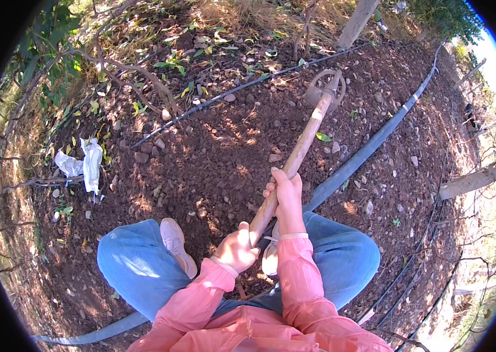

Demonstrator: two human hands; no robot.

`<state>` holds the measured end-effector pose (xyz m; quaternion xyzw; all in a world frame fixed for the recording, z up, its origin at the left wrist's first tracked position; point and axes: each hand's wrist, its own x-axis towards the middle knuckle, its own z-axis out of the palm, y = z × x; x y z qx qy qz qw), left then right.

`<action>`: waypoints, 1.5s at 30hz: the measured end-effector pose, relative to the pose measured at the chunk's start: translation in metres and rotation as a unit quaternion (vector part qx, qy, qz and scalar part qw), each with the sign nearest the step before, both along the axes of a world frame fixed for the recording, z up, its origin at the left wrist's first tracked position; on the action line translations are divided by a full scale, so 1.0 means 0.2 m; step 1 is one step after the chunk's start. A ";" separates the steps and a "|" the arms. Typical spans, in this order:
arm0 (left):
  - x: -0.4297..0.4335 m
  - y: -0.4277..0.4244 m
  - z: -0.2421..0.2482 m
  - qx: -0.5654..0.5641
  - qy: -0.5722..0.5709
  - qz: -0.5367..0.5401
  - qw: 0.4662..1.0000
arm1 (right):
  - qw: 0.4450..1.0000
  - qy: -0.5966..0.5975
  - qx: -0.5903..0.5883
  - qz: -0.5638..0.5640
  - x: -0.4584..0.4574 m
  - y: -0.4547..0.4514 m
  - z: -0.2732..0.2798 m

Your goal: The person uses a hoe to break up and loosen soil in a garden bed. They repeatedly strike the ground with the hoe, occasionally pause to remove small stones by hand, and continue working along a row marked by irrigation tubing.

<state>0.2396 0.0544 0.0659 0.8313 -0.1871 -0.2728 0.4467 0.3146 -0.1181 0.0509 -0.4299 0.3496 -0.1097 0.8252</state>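
Both my hands grip the wooden handle [303, 147] of a long garden hoe. My left hand [237, 250] is wrapped about its near end, low between my knees. Farther up the shaft, my right hand [286, 193] closes around it with the thumb on top. The handle slants away to the upper right. At its far end the metal hoe head [316, 93], with a curved loop around the socket, is at the brown soil [213, 171]. Whether its blade touches the ground cannot be made out.
A flat grey hose [362, 149] passes beside my right knee. A thin black drip line [230, 94] crosses ahead. White plastic scraps [92, 160] lie at left, near bare vine stems [151, 81]. Posts [355, 26] stand ahead and at right. Stones dot the soil.
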 end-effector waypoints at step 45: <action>0.12 0.21 -0.08 0.160 0.084 0.148 0.972 | 0.991 0.033 -0.022 0.130 0.25 0.39 -0.19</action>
